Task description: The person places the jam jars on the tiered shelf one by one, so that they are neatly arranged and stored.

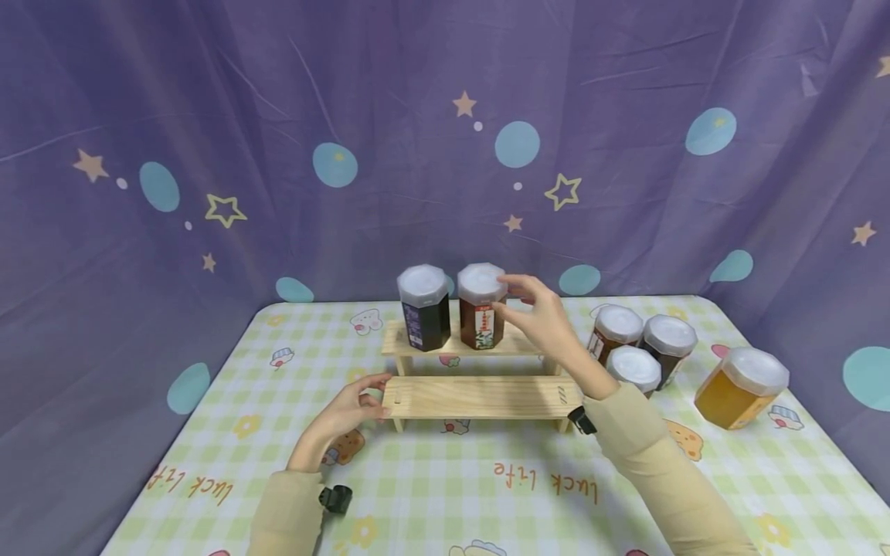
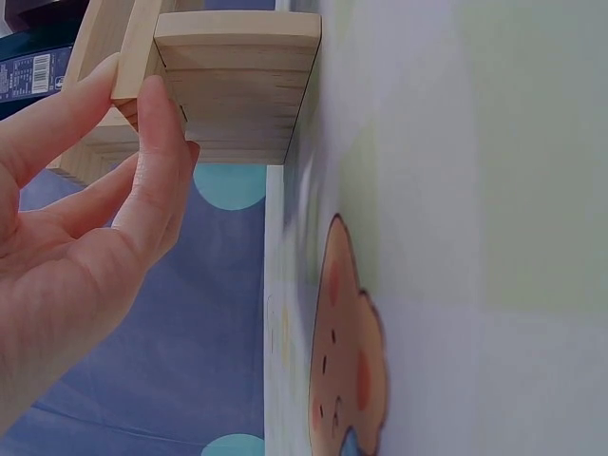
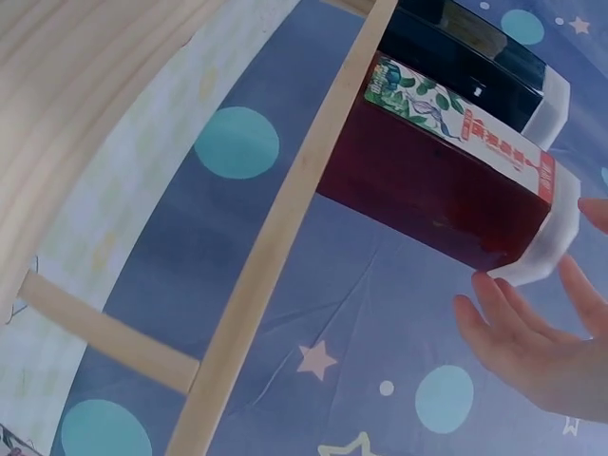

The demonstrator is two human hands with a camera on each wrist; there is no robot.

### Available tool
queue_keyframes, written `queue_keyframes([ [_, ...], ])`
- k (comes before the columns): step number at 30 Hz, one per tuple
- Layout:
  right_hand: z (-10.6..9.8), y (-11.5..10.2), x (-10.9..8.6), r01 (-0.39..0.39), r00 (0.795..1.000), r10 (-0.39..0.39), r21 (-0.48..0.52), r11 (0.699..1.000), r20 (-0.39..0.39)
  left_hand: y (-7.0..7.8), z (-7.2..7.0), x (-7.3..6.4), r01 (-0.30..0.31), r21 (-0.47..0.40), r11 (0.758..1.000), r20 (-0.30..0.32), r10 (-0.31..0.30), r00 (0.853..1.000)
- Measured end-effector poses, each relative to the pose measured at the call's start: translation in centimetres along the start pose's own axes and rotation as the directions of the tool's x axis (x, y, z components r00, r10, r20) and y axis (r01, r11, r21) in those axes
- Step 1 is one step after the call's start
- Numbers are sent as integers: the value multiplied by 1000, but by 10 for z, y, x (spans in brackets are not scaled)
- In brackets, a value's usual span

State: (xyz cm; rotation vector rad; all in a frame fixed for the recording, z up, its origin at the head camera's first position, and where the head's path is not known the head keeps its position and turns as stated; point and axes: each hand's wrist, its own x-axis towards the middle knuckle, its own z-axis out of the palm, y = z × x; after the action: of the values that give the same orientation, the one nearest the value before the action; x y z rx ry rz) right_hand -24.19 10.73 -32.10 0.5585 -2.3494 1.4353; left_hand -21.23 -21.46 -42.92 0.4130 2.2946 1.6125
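Observation:
A two-step wooden rack (image 1: 480, 398) stands on the table. On its upper step, a dark jar (image 1: 434, 328) with a whitish lid stands upright to the left of a red-brown jar (image 1: 473, 324) with a white, red and green label. My right hand (image 1: 545, 316) is at the right side of the red-brown jar, its fingers spread and fingertips right at the lid (image 3: 556, 233). With thumb and fingers, my left hand (image 1: 348, 405) pinches the left end of the lower step (image 2: 142, 47), whose top bears nothing.
Right of the rack, two dark jars (image 1: 669, 340) (image 1: 615, 328) and a third jar (image 1: 634, 367) stand close together. An amber jar (image 1: 740, 390) is farther right. A checked cloth (image 1: 417, 494) covers the table, and a purple curtain (image 1: 417, 93) hangs behind it.

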Motion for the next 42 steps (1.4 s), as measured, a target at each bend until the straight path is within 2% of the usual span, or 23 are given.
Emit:
queue_keyframes([
  [14, -20, -1, -21, 38, 998, -35, -71, 997, 44, 0, 0, 1, 8, 4, 1000, -5, -8, 1000],
  [24, -42, 7, -41, 45, 998, -36, -172, 984, 58, 0, 0, 2, 8, 5, 1000, -9, -8, 1000],
  [31, -56, 15, -53, 72, 997, -68, -268, 961, 23, 1, 1, 2, 15, 1, 1000, -12, -15, 1000],
  [38, -70, 28, -67, 94, 996, -86, -376, 922, 38, 1, 1, 2, 21, -1, 1000, -16, -21, 1000],
  [42, -78, 36, -74, 117, 993, -114, -395, 911, 30, 0, 1, 2, 17, 1, 1000, -15, -17, 1000],
])
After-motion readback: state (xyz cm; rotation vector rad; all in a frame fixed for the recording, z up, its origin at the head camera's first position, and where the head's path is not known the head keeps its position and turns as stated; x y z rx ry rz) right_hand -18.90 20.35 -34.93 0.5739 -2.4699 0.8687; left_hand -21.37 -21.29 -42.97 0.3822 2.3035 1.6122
